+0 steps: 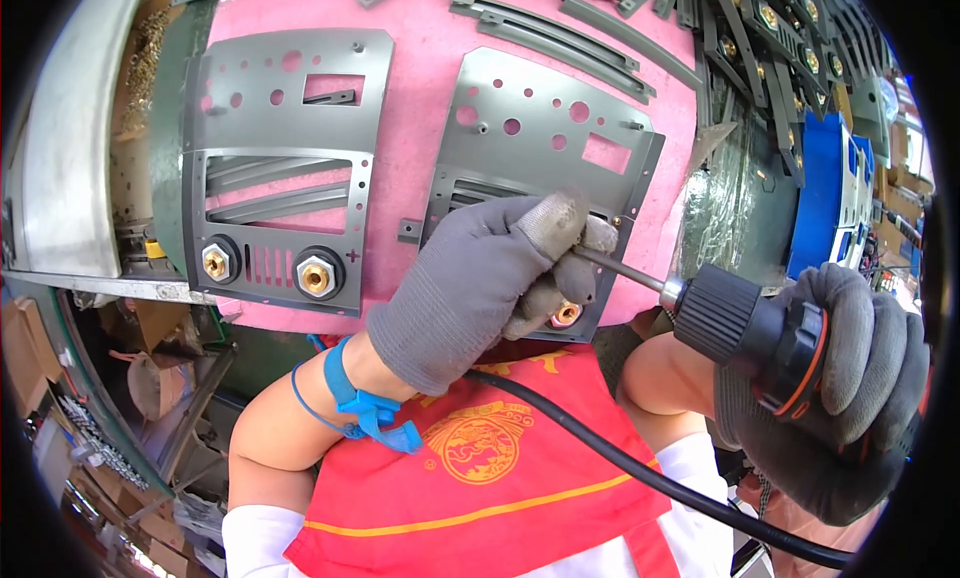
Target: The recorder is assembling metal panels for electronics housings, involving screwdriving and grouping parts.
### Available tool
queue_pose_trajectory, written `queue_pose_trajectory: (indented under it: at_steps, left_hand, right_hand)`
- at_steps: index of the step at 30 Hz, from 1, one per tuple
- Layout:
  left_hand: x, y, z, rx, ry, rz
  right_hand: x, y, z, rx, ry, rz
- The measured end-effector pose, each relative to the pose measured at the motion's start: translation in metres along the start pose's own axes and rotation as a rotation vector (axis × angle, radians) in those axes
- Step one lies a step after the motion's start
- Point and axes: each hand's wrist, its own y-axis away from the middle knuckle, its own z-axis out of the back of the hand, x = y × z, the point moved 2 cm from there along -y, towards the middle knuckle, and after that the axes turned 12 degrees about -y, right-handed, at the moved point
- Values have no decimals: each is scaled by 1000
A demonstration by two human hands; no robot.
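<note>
My right hand, in a grey glove, grips a black electric screwdriver with an orange ring. Its long bit points left, to the fingertips of my gloved left hand. Those fingers are pinched together at the bit's end; whatever they hold there is hidden. Beneath the left hand lies a grey metal panel with round holes and a rectangular cutout. One brass fitting on it shows below my fingers. A similar panel lies to the left, bearing two brass fittings with black collars.
Both panels rest on a pink mat. Grey metal strips are scattered along its far side. Brackets with brass fittings are piled at the far right, near a blue bin. A thick black cable crosses my red apron.
</note>
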Motion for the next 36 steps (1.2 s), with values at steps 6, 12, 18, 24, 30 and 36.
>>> queue_pose_trajectory:
  at_steps: [6,12,18,24,30,36]
  left_hand:
    - [0,2,2,-7,-64,-20]
    - [6,2,0,37,-81,-26]
    - [13,3,4,97,32,-77]
    - [2,12,0,96,-163,-24]
    - [15,36,17,-107,-935,-480]
    - [49,42,28,-287,-1992,-919]
  right_hand:
    - [11,5,14,22,-77,94]
    - [14,12,11,-4,-167,50]
    - [25,12,-2,-12,-96,70]
    - [10,15,16,185,-215,-2]
    - [21,23,22,54,14,-90]
    - [34,36,27,-99,254,-188]
